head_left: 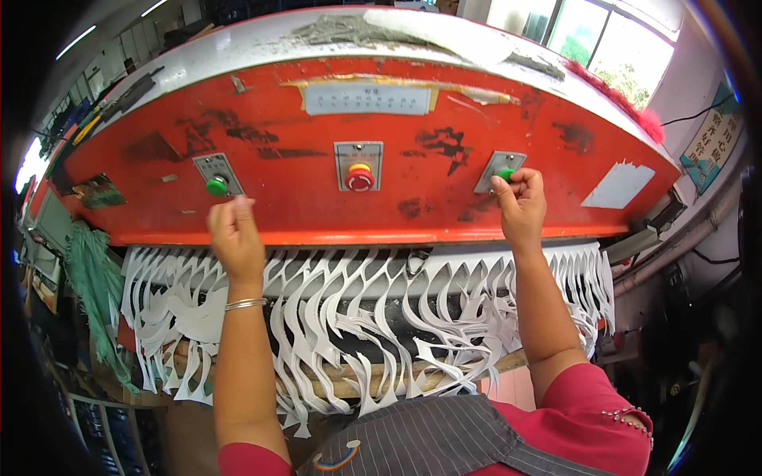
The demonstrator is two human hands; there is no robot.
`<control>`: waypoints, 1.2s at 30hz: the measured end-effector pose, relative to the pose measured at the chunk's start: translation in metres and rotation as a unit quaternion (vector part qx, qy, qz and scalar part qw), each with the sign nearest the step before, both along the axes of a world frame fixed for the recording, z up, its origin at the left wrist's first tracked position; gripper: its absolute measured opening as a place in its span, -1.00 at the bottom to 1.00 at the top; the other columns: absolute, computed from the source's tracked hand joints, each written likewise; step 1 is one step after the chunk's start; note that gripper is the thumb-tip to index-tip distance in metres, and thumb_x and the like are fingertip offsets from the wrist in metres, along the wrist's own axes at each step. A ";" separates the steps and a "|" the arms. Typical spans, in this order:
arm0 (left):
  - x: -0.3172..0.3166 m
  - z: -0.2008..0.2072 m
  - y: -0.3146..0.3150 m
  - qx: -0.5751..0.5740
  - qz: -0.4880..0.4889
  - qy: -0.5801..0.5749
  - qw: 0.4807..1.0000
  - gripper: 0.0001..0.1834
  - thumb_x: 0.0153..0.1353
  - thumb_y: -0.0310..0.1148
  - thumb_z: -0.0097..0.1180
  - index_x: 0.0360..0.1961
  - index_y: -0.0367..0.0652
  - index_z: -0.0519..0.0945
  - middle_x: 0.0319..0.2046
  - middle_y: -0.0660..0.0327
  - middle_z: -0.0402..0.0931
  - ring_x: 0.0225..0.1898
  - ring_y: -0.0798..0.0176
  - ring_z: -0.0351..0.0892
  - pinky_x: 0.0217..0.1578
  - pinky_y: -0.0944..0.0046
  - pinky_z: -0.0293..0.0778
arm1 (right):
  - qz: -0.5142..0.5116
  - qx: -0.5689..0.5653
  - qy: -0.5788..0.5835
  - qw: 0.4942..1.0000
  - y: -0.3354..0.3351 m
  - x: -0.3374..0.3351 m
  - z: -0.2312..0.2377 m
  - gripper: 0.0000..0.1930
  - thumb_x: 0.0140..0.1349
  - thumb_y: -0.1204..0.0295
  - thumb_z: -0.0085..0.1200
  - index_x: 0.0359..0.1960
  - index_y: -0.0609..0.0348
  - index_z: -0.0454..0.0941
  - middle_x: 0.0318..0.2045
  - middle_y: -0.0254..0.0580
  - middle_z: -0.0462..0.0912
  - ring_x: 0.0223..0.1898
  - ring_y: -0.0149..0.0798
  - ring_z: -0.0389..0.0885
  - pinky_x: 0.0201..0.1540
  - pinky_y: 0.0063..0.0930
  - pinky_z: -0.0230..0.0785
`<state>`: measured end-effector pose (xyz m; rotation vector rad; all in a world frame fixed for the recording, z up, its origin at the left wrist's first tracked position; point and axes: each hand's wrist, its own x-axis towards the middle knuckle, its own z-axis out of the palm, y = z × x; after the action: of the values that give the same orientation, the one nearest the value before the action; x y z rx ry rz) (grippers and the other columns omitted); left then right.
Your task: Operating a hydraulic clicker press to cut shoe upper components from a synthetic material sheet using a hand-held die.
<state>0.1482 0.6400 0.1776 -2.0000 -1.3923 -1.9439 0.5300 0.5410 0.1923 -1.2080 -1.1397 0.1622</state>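
A red machine front (286,202) spans the view, with a green push button on each side. Just below the left green button (217,186) is my left hand (236,238), its fingers curled in and apart from the button, with nothing visible in them. My right hand (522,210) has its thumb and bent fingers at the right green button (506,173), partly covering it. White sheet material (317,309), cut into wavy hanging strips, comes out from under the machine's lower edge, beneath both forearms.
Between the green buttons sits a red mushroom-shaped button (359,178) with a yellow collar. Scraps and a white sheet (444,36) lie on the machine's top. Green netting (91,293) hangs at the left. Pipes (675,246) run along the right wall.
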 end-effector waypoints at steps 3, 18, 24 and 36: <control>-0.033 0.028 0.000 0.094 0.076 0.042 0.992 -0.72 0.35 -0.35 -0.04 -0.49 -0.24 0.53 -0.53 0.15 0.41 -0.41 0.11 0.40 -0.33 0.17 0.33 | -0.069 0.005 -0.026 0.997 -0.007 -0.017 0.010 -0.75 0.16 0.42 0.27 -0.36 0.19 0.38 -0.58 -0.39 0.51 -0.54 -0.60 0.38 -0.48 -0.70 0.25; 0.043 -0.043 -0.198 -0.329 -0.350 0.383 0.789 -0.76 0.13 -0.19 0.16 -0.32 -0.12 0.67 -0.29 0.11 0.56 -0.32 -0.05 0.58 -0.23 0.05 0.50 | 0.401 -0.363 -0.402 0.739 -0.126 -0.121 0.002 -0.58 0.01 0.18 0.26 -0.18 0.22 0.59 -0.26 0.01 0.65 -0.17 0.08 0.59 -0.11 -0.16 0.43; 0.046 -0.075 -0.255 -0.258 -0.293 0.374 0.841 -0.79 0.16 -0.25 0.10 -0.40 -0.20 0.56 -0.38 0.07 0.45 -0.41 -0.06 0.54 -0.33 0.02 0.47 | 0.389 -0.333 -0.484 0.710 -0.170 -0.127 -0.058 -0.51 0.06 0.01 0.18 -0.16 0.18 0.62 -0.31 -0.05 0.66 -0.16 -0.02 0.56 -0.03 -0.20 0.34; 0.048 -0.096 -0.245 -0.347 -0.313 0.416 0.780 -0.71 0.15 -0.13 0.02 -0.38 -0.13 0.61 -0.35 0.07 0.47 -0.37 -0.08 0.59 -0.29 -0.05 0.50 | 0.509 -0.363 -0.483 0.613 -0.159 -0.118 -0.056 -0.54 0.09 0.11 0.16 -0.08 0.18 0.59 -0.27 0.00 0.67 -0.21 0.06 0.62 -0.13 -0.13 0.42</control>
<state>0.1966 0.3949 0.0811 -3.3285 -1.3235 -0.2529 0.4120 0.3818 0.1364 -1.1442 -2.8885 1.0176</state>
